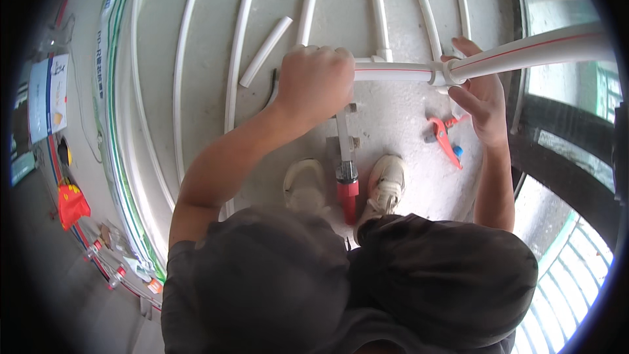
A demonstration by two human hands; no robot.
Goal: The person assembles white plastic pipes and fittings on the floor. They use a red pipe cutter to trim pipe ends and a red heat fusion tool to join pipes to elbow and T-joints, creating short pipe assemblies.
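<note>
White pipe (393, 73) in our grasp

Our left hand (314, 83) is clenched around the red-striped pipe; our right hand (483, 101) grasps the white fitting (439, 74) on its right, between thumb and fingers. A thicker-looking pipe (531, 50) runs rightward from there. On the floor (416, 128) lies a red cutter (445, 144).

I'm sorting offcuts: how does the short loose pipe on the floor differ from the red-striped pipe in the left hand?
The short loose pipe lies slanted on the floor; the left hand grips the red-striped pipe. The red-striped pipe's right end meets a white fitting; the short loose pipe joins nothing. The red-striped pipe shows its stripe; the short loose pipe shows none. Both are white.
</note>
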